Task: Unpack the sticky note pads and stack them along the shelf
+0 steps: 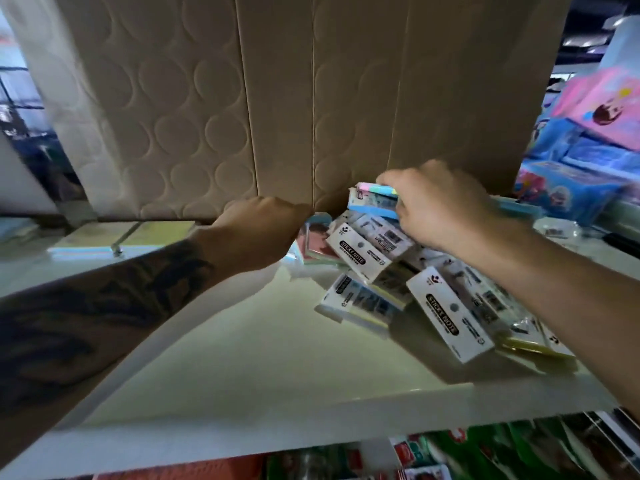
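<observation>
Head view, looking down onto white shelf [242, 358].

Right hand [440, 206], centre right of frame: fingers curled round a small stack of sticky note pads [372, 199], pastel edges showing, lifted just above the loose pile [415, 289]. Held stack lies roughly level, long axis running left to right across the frame, back edge near or touching the cardboard box [311, 98]; contact not resolvable.

Left hand [263, 226], centre of frame: closed at the lower edge of the box, apparently pinching a flap or seam; grip itself hidden behind knuckles, so hold judged, not confirmed.

Loose pile: wrapped pads with "STICKY NOTE" labels, tumbled at mixed angles, lower right of the held stack, under and beside right forearm.

Already-laid pads [121, 242], left of frame: flat row along shelf behind a metal divider, well apart from right hand, beyond left hand.

Judgement: early in task, most pads still unsorted. Placement spot lies leftward of held stack; right hand must cross over left wrist, or left hand, nearer the row, take the stack. Risk: wrappers slippery, stack may fan out.
</observation>
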Motion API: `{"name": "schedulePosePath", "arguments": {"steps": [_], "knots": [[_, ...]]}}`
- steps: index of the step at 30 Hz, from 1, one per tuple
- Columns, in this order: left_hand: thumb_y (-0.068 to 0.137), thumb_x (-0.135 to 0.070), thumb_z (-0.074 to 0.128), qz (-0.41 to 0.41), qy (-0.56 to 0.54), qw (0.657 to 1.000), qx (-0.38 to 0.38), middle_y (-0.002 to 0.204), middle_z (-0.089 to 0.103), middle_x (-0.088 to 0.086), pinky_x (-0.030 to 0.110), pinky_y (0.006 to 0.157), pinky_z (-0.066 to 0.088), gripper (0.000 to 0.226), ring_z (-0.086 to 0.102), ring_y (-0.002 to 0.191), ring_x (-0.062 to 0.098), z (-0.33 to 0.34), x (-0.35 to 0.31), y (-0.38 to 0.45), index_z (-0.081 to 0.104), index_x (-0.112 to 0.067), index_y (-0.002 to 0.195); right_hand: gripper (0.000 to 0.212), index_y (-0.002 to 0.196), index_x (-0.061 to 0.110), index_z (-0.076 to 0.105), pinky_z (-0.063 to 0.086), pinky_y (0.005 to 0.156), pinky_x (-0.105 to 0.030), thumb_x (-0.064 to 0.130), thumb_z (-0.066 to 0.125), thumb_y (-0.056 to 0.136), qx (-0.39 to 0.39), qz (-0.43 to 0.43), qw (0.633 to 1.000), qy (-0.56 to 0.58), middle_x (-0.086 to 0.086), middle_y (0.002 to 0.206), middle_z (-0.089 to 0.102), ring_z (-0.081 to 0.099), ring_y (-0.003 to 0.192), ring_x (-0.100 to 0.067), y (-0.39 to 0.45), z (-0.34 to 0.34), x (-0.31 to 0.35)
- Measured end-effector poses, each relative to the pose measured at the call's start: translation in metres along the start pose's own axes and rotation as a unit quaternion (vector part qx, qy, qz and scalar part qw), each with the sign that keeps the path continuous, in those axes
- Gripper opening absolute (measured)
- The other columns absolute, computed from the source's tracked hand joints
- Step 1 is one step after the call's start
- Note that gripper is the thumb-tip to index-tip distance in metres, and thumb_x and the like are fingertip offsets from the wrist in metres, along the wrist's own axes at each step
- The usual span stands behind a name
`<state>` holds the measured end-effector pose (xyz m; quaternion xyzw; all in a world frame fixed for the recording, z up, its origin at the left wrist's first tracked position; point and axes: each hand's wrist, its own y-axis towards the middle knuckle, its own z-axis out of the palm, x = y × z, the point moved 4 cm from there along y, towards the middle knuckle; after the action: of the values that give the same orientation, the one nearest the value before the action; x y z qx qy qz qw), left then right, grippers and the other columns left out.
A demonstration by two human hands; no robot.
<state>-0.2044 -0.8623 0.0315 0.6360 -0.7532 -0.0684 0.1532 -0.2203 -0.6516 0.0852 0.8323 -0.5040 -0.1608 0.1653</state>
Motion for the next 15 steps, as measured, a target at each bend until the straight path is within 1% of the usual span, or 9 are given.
{"name": "schedulePosePath", "arguments": {"steps": [2, 3, 4, 6, 7, 9, 11, 12, 15], "knots": [[0.099, -0.023, 0.06, 0.011, 0.008, 1.0, -0.002, 0.114, 0.07, -0.003, 0.02, 0.054, 0.045, 0.037, 0.057, 0.075, 0.013, 0.0, -0.003, -0.008, 0.055, -0.03, 0.135, 0.033, 0.13, 0.025, 0.06, 0.027, 0.049, -0.027, 0.02, 0.065, 0.097, -0.026, -0.019, 0.999, -0.004, -0.001, 0.086, 0.052, 0.046, 0.069, -0.015, -0.004, -0.003, 0.005], [0.1, -0.02, 0.059, 0.014, 0.012, 1.0, -0.009, 0.117, 0.07, -0.002, 0.016, 0.052, 0.038, 0.04, 0.056, 0.075, 0.013, 0.0, -0.003, -0.012, 0.054, -0.028, 0.138, 0.034, 0.131, 0.023, 0.059, 0.032, 0.052, -0.028, 0.021, 0.066, 0.097, -0.039, -0.033, 0.999, -0.003, -0.003, 0.089, 0.057, 0.049, 0.074, -0.016, -0.007, -0.004, 0.008], [0.099, -0.016, 0.057, 0.014, 0.008, 0.999, -0.028, 0.119, 0.07, -0.001, 0.018, 0.053, 0.041, 0.041, 0.059, 0.077, 0.015, 0.001, -0.002, -0.016, 0.055, -0.026, 0.138, 0.036, 0.132, 0.021, 0.059, 0.038, 0.057, -0.028, 0.02, 0.067, 0.097, -0.051, -0.051, 0.997, 0.002, -0.005, 0.094, 0.062, 0.05, 0.078, -0.016, -0.01, -0.005, 0.012], [0.097, -0.009, 0.054, 0.004, -0.009, 0.998, -0.059, 0.116, 0.072, 0.004, 0.035, 0.066, 0.056, 0.04, 0.067, 0.084, 0.024, -0.001, 0.0, -0.024, 0.058, -0.024, 0.134, 0.038, 0.133, 0.018, 0.06, 0.041, 0.064, -0.032, 0.017, 0.067, 0.096, -0.077, -0.083, 0.994, 0.006, -0.007, 0.097, 0.067, 0.049, 0.081, -0.017, -0.016, -0.006, 0.019], [0.095, -0.007, 0.053, -0.002, -0.019, 0.997, -0.068, 0.114, 0.072, 0.006, 0.04, 0.072, 0.058, 0.04, 0.068, 0.087, 0.029, -0.004, 0.0, -0.029, 0.058, -0.024, 0.131, 0.037, 0.132, 0.016, 0.062, 0.04, 0.064, -0.032, 0.014, 0.067, 0.095, -0.094, -0.093, 0.991, 0.006, -0.009, 0.096, 0.067, 0.048, 0.08, -0.018, -0.019, -0.007, 0.022], [0.092, -0.004, 0.052, -0.005, -0.039, 0.995, -0.087, 0.112, 0.072, 0.007, 0.042, 0.073, 0.057, 0.041, 0.067, 0.09, 0.033, -0.013, 0.001, -0.039, 0.06, -0.025, 0.127, 0.034, 0.127, 0.013, 0.065, 0.036, 0.063, -0.033, 0.005, 0.064, 0.094, -0.126, -0.101, 0.987, 0.01, -0.012, 0.09, 0.067, 0.043, 0.077, -0.021, -0.023, -0.011, 0.029], [0.09, -0.005, 0.053, -0.003, -0.039, 0.993, -0.108, 0.109, 0.073, 0.006, 0.041, 0.07, 0.055, 0.04, 0.066, 0.088, 0.035, -0.023, 0.006, -0.052, 0.061, -0.026, 0.123, 0.033, 0.12, 0.011, 0.067, 0.034, 0.059, -0.033, -0.001, 0.061, 0.09, -0.155, -0.104, 0.982, 0.016, -0.012, 0.082, 0.064, 0.045, 0.074, -0.025, -0.028, -0.014, 0.038], [0.09, -0.005, 0.054, 0.001, -0.04, 0.992, -0.12, 0.105, 0.073, 0.005, 0.041, 0.069, 0.055, 0.04, 0.066, 0.086, 0.035, -0.028, 0.009, -0.059, 0.061, -0.027, 0.122, 0.036, 0.119, 0.011, 0.068, 0.036, 0.058, -0.033, -0.003, 0.061, 0.087, -0.169, -0.108, 0.979, 0.025, -0.011, 0.08, 0.065, 0.05, 0.074, -0.029, -0.031, -0.015, 0.043], [0.091, -0.004, 0.057, 0.007, -0.054, 0.987, -0.152, 0.099, 0.074, 0.007, 0.039, 0.066, 0.054, 0.04, 0.066, 0.081, 0.038, -0.042, 0.027, -0.088, 0.062, -0.026, 0.124, 0.043, 0.117, 0.012, 0.069, 0.049, 0.057, -0.038, -0.009, 0.062, 0.08, -0.197, -0.141, 0.969, 0.056, -0.01, 0.081, 0.068, 0.063, 0.085, -0.038, -0.041, -0.018, 0.068]]}}
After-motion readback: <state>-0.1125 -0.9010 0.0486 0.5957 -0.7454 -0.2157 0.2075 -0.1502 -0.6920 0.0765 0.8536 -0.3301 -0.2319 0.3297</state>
